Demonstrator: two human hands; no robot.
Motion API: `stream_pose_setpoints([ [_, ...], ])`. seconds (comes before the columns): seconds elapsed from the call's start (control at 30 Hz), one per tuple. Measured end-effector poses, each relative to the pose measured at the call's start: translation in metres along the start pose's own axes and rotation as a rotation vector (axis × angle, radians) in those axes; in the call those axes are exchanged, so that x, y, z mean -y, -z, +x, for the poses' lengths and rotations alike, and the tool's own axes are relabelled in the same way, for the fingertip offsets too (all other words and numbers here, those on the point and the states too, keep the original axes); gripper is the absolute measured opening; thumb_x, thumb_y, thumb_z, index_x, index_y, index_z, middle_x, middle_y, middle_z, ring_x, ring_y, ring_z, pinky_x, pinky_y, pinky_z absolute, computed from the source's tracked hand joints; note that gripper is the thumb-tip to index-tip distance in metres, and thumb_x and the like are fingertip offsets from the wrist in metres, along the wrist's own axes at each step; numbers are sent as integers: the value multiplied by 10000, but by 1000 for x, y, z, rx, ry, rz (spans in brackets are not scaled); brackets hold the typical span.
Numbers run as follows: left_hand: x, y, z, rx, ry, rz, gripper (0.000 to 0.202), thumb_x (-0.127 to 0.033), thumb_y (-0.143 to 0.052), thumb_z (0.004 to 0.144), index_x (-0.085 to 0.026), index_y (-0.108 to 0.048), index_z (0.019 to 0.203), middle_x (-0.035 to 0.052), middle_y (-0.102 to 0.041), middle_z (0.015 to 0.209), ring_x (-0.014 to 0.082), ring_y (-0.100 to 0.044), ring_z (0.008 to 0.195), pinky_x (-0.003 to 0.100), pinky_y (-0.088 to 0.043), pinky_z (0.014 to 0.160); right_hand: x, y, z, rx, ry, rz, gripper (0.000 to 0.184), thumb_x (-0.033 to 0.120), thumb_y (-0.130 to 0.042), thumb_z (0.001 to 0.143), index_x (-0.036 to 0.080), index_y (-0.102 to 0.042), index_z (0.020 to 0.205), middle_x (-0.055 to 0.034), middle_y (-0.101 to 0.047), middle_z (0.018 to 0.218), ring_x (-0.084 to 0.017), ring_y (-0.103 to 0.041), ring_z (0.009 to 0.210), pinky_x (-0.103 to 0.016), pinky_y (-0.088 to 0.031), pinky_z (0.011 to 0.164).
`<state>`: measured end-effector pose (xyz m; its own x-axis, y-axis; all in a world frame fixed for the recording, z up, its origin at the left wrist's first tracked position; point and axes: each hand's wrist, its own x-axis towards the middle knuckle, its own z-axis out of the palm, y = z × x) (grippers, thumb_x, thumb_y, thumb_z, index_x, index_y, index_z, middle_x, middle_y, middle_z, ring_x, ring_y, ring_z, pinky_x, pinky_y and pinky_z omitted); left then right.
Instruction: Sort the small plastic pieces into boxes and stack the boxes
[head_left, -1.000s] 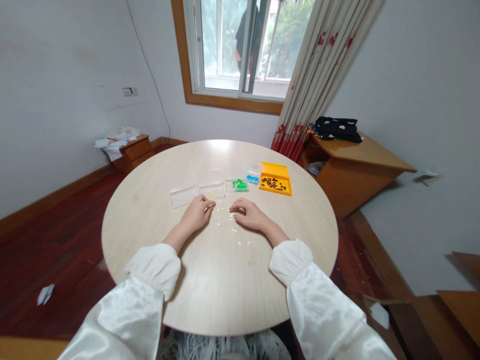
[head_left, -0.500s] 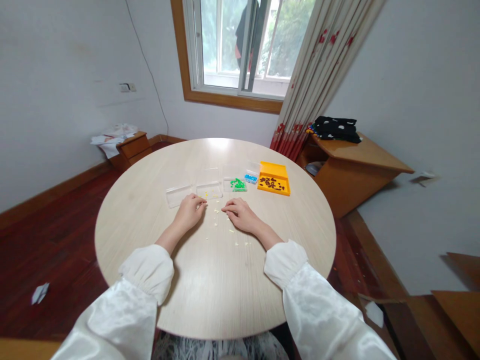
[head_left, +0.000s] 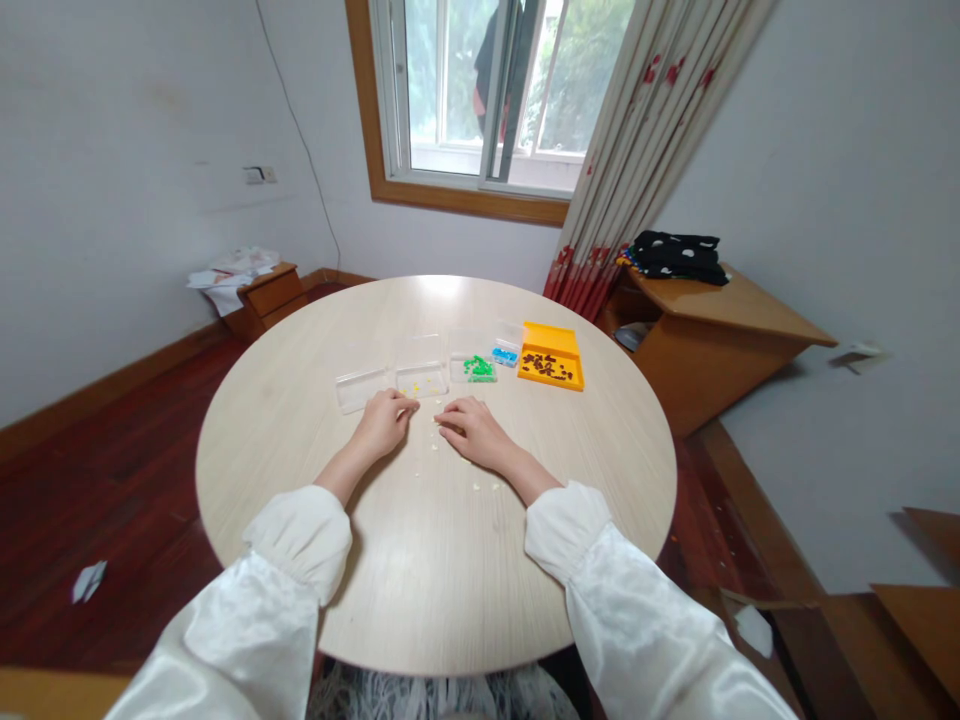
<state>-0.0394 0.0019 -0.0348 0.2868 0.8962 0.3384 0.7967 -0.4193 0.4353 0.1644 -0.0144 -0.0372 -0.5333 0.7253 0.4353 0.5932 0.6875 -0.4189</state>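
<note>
My left hand [head_left: 386, 421] rests on the round wooden table [head_left: 420, 560] with its fingers curled into a pinch, close in front of a clear box holding yellow bits [head_left: 422, 379]. My right hand [head_left: 474, 428] lies beside it, fingers bent and drawn together over several small pale yellow pieces [head_left: 435, 438] scattered on the tabletop. What either pinch holds is too small to make out. An empty clear box [head_left: 358, 389] sits left of the yellow one.
Further right stand a clear box with green pieces [head_left: 478, 369], one with blue pieces [head_left: 505, 353] and an orange tray with dark pieces [head_left: 551, 366]. A wooden desk with dark cloth [head_left: 675, 256] stands at the right, a curtain and window behind.
My right hand has slid left, closer to my left hand and the scattered pieces. My left hand stays curled near the yellow box.
</note>
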Motion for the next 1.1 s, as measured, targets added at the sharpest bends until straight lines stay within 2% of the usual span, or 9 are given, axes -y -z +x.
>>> stream_pose_setpoints([
  [0.3,-4,1,1,28,4,51,239,-167,-491,797,-160,-723,852,114,-677,881,233,-591,854,362,-440,804,6,-2,-1,-30,-55,7,121,166,-625,796,180,-681,903,-65,-631,921,-181,-525,907,-334,-388,823],
  [0.5,-6,4,6,45,5,70,212,-153,-496,777,-170,-707,781,100,-692,834,231,-603,811,354,-443,776,11,-2,1,-29,-93,45,73,150,-616,798,185,-667,836,-50,-635,877,-171,-530,870,-320,-381,796],
  [0.73,-17,5,7,65,47,-130,120,-202,-542,750,-165,-652,718,50,-661,699,171,-567,661,294,-429,679,9,-2,-1,-19,-120,71,78,170,-576,832,178,-649,805,-49,-655,841,-171,-545,849,-333,-382,815],
  [0.83,-19,5,6,36,89,-225,104,-218,-550,737,-162,-634,714,20,-634,653,144,-532,613,269,-412,639,9,-3,-1,-93,-188,115,91,173,-555,833,176,-642,808,-48,-662,840,-169,-561,842,-335,-398,820],
  [1.0,-19,1,9,4,158,-454,127,-238,-555,716,-134,-626,737,21,-625,669,119,-505,578,244,-395,580,4,-2,4,-298,-383,401,134,228,-518,819,173,-640,815,-20,-673,786,-136,-596,719,-279,-465,706],
  [1.1,-18,0,10,7,152,-521,174,-271,-565,714,-130,-647,772,30,-638,689,117,-502,578,247,-394,573,-2,-3,8,-378,-430,508,134,268,-553,780,171,-643,802,-23,-677,780,-141,-609,724,-280,-483,691],
])
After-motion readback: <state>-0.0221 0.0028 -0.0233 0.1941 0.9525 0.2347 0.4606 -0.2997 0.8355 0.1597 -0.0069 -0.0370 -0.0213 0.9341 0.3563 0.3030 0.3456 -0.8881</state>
